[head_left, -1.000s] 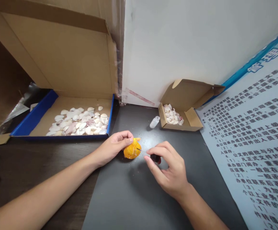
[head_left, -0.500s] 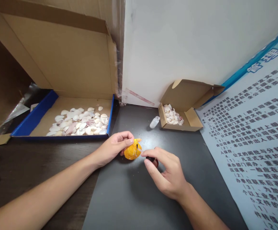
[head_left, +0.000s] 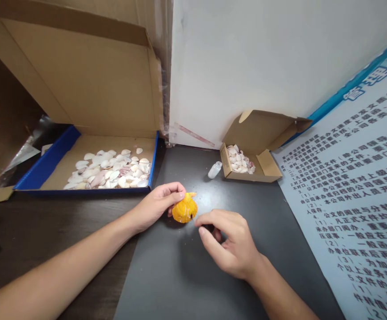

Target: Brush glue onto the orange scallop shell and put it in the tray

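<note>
My left hand (head_left: 161, 201) pinches an orange scallop shell (head_left: 184, 210) by its upper edge, just above the dark mat. The shell's ribbed face is turned up, with pale specks along its lower edge. My right hand (head_left: 229, 242) is closed on a small brush (head_left: 193, 218) with a thin pale stem. Its dark tip meets the shell's lower right edge. The black grip lies mostly hidden within my fingers. Beyond my hands, a small uncapped glass bottle (head_left: 215, 170) with white contents leans on the mat.
A large blue-edged cardboard box (head_left: 56, 155) at left holds many pale shells (head_left: 113, 171), its lid raised. Another small cardboard box (head_left: 253, 177) with shells stands at back right. Behind is a white panel (head_left: 246, 58); a printed sheet (head_left: 346, 186) lies at right.
The brush tip has moved down from the upper right of the shell to its lower edge. My right hand has shifted slightly down and left; my left hand stays nearly still.
</note>
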Demonstrator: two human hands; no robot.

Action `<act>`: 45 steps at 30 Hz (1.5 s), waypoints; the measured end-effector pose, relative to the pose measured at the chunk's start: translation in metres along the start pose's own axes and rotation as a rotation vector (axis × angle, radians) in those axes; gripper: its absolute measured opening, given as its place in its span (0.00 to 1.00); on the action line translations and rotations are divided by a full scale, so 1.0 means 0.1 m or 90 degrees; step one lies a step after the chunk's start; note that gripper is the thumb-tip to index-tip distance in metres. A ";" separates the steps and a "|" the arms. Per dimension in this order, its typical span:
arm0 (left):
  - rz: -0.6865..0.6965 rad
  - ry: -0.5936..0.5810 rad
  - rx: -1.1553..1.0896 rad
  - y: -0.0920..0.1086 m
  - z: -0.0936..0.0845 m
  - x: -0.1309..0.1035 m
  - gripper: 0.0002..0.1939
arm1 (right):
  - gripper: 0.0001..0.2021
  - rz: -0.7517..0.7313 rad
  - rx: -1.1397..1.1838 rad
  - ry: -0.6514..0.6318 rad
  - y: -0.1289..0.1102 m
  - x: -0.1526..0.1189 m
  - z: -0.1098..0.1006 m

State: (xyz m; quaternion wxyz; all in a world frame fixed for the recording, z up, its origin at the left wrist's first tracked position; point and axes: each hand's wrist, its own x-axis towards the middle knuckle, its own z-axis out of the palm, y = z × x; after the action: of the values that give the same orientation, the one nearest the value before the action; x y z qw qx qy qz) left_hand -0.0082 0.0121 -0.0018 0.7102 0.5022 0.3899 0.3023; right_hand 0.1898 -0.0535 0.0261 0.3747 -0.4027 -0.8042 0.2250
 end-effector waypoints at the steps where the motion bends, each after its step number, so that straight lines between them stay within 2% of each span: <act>1: 0.000 0.001 -0.002 0.00 0.00 0.00 0.15 | 0.05 -0.003 -0.002 -0.011 -0.01 0.00 0.00; 4: -0.001 0.004 0.003 0.00 0.00 0.00 0.15 | 0.06 -0.028 -0.003 0.007 -0.03 0.02 -0.02; 9: -0.006 -0.002 0.006 0.01 0.00 0.00 0.16 | 0.07 -0.037 -0.010 0.105 -0.01 0.01 -0.02; 16: -0.014 -0.004 0.000 0.01 0.00 0.00 0.16 | 0.06 -0.024 -0.021 0.029 -0.02 0.02 -0.01; 22: -0.019 -0.010 -0.013 0.02 0.01 -0.01 0.16 | 0.08 -0.019 -0.015 0.104 0.01 0.00 0.00; 28: -0.015 -0.009 -0.004 0.01 0.02 -0.01 0.16 | 0.07 -0.001 -0.023 0.042 -0.02 0.02 0.00; 35: -0.013 -0.002 0.005 0.02 0.03 -0.02 0.16 | 0.07 -0.010 -0.016 0.121 -0.01 0.01 0.00; 41: -0.011 -0.004 0.007 0.02 0.03 -0.02 0.16 | 0.06 -0.004 0.003 0.057 0.01 0.00 0.03; 45: -0.006 0.003 0.018 0.03 0.03 -0.02 0.16 | 0.06 -0.010 -0.007 0.095 0.00 0.00 0.01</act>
State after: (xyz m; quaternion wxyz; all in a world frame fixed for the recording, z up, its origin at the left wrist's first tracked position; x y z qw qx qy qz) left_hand -0.0070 0.0100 0.0016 0.7038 0.5093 0.3982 0.2944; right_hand 0.1890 -0.0538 0.0250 0.4328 -0.4142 -0.7786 0.1871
